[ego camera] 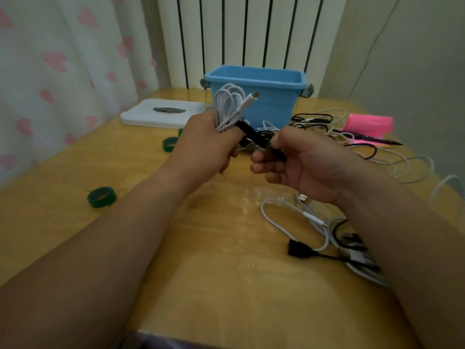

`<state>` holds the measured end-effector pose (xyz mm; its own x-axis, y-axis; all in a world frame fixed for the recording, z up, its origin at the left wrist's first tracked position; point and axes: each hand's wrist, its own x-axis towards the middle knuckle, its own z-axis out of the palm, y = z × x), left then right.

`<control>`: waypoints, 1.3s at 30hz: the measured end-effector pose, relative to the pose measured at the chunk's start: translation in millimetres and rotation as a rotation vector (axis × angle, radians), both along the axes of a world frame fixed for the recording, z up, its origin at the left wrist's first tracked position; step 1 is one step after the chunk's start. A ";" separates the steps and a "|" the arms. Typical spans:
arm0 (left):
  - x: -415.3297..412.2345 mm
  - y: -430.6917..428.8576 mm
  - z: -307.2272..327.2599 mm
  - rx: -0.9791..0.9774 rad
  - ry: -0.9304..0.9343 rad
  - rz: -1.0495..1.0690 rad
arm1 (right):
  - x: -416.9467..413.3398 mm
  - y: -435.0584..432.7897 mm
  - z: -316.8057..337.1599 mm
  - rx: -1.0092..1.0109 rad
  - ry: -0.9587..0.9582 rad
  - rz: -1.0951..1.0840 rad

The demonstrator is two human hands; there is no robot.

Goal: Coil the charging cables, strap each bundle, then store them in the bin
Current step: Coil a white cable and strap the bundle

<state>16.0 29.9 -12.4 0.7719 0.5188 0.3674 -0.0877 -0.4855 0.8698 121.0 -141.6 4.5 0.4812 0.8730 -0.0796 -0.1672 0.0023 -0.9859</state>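
Fingers [232, 149] of the left hand [206, 144] are curled tight round a white cable bundle [227, 104]. The loops of the bundle stick up out of the fist, and one plug [249, 98] pokes out to the right. A black strap [247, 133] goes from the bundle across to the right hand [302, 162]. The right hand pinches the other end of the strap with its thumb and bent fingers [261, 157]. Both hands are up in the air over the table [201, 248], close to each other, and the bundle is in front of the blue bin [274, 102]. The bin stands at the back of the table. Two green rings [101, 196] lie on the left side of the table, well apart from each other. A white board [141, 114] lies to the left of the bin. More loose cables [284, 217], white and black, lie in a messy pile on the right, partly under the right arm. Other cables [314, 119] lie just to the right of the bin, near a pink box [368, 124] and a black pen [370, 140]. A curtain [50, 59] with pink hearts hangs on the left.
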 end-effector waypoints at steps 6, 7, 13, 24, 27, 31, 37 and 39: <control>0.9 -1.3 -0.7 0.027 0.006 0.023 | 10.3 -6.1 2.0 0.009 -0.042 0.058; 0.6 0.5 -0.3 0.022 -0.007 0.039 | 11.0 -7.0 1.9 -0.022 -0.081 0.080; -0.8 -7.1 -2.3 0.122 0.003 -0.028 | 2.8 1.5 -3.0 -0.027 -0.181 -0.050; 11.8 -2.6 -4.1 -0.681 -0.147 -0.264 | -1.3 7.8 -13.0 -0.089 -0.482 -0.214; 12.8 0.0 -4.0 -0.677 -0.154 -0.185 | -4.9 7.7 -13.6 -0.132 -0.524 -0.140; 12.1 -2.3 -4.9 -0.596 -0.110 -0.182 | -10.0 10.7 -12.4 -0.152 -0.489 -0.145; 13.1 -9.3 -8.2 -0.391 -0.046 -0.192 | -5.2 20.5 -21.7 -0.131 -0.324 -0.201; 13.7 -10.8 -9.2 -0.346 -0.046 -0.187 | -5.7 23.0 -23.8 -0.094 -0.283 -0.216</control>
